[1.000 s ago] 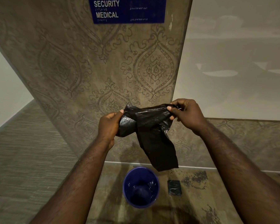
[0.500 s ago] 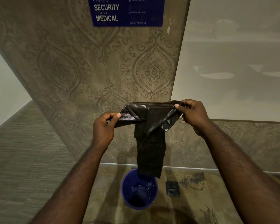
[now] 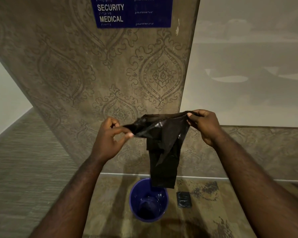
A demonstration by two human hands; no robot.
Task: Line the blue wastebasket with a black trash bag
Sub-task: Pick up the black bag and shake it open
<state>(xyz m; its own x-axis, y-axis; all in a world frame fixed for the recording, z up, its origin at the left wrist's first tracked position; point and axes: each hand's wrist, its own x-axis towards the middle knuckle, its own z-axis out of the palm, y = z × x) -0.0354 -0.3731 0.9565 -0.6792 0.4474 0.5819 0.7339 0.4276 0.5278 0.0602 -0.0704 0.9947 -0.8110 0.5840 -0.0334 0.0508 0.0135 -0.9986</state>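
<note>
The black trash bag (image 3: 163,145) is hanging in the air above the blue wastebasket (image 3: 148,200), its lower end dangling over the far rim. The left hand (image 3: 110,140) is pinching one corner of the bag's top edge; the right hand (image 3: 204,126) is gripping the other. The wastebasket is standing on the floor (image 3: 110,212), near a folded black square (image 3: 184,199).

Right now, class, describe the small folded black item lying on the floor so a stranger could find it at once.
Start at the patterned wall under the blue sign, then drop to the round blue plastic wastebasket on the floor. Just right of it lies a small flat folded black plastic square. Unlike the black trash bag hanging overhead, nothing holds it.
</note>
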